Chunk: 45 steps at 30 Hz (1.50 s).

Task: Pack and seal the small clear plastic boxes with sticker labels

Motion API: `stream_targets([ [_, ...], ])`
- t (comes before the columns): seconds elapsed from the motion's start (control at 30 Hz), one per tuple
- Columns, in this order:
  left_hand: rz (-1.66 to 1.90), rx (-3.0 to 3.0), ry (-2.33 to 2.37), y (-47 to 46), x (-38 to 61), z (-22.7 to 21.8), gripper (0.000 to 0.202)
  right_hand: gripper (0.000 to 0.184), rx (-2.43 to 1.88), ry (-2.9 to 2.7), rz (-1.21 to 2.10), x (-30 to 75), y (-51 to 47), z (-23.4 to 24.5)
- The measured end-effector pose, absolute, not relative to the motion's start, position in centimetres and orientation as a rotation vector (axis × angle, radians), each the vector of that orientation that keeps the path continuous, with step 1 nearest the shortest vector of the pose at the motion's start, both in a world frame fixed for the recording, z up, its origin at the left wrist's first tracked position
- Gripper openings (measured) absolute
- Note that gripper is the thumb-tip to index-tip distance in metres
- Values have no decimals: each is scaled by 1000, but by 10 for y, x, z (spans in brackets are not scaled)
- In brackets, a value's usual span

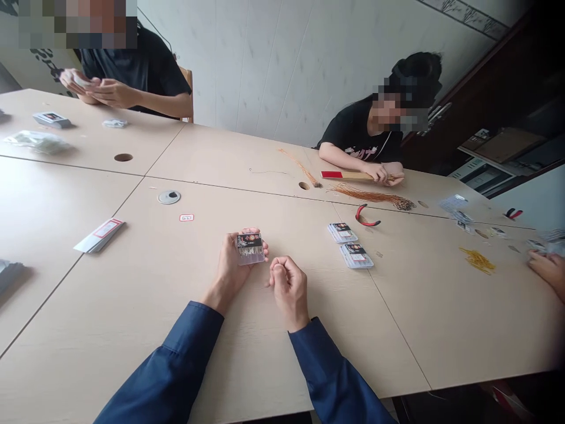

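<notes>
My left hand (233, 259) is wrapped round a small clear plastic box (251, 248) with a black printed label at its top and thin pale pieces showing inside. My right hand (289, 288) is closed just to the right of the box, apart from it, thumb against curled fingers. Whatever it pinches, if anything, is hidden. To the right lie two stacks of similar boxes, a farther stack (342, 232) and a nearer stack (356, 257). A red-bordered sticker (186, 218) lies flat on the table, left of my hands.
A strip of label sheets (99, 235) and a round metal cover (169, 197) lie to the left. Beyond the stacks are red-handled pliers (366, 218), a copper-coloured wire bundle (375, 196) and yellow strips (478, 260). Co-workers sit across the table; another person's hand (547, 268) shows at right.
</notes>
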<state>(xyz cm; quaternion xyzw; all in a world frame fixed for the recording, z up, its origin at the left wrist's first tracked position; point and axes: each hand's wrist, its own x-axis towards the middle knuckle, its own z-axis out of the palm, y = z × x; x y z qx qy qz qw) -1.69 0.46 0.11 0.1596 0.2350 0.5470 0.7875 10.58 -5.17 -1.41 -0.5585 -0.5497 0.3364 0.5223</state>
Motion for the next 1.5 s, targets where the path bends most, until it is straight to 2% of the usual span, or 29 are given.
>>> stream_targets([
  [0.13, 1198, 353, 481, 5, -16, -1, 27, 30, -1358, -1476, 672, 105, -55, -10],
  [0.3, 1271, 260, 534, 6, -11, -3, 23, 12, -1374, -1732, 429, 94, -43, -6],
  [0.73, 1329, 364, 596, 4, -7, -4, 22, 9, -1487, -1853, 526, 97, -30, 8],
  [0.93, 1179, 406, 520, 6, -16, -3, 29, 25, -1464, -1413, 875, 134, -76, 19],
  [1.0, 1186, 381, 519, 7, -17, -5, 28, 32, -1496, -1265, 896, 155, -110, 21],
  [1.17, 1228, 327, 505, 9, -14, -8, 31, 42, -1718, -1021, 827, 213, -211, 19],
  [1.27, 1223, 335, 483, 9, -14, -7, 31, 39, -2164, -1021, 664, 243, -259, 16],
  [1.33, 1217, 352, 482, 8, -13, -6, 32, 48, -2394, -1034, 453, 255, -274, 17],
  [1.4, 1221, 370, 491, 7, -13, -5, 32, 50, -2442, -1127, 340, 254, -272, 23],
  [1.47, 1226, 387, 503, 6, -13, -4, 33, 42, -2346, -1293, 386, 239, -253, 32],
  [1.5, 1227, 394, 510, 6, -13, -4, 33, 44, -2268, -1363, 429, 227, -238, 37],
])
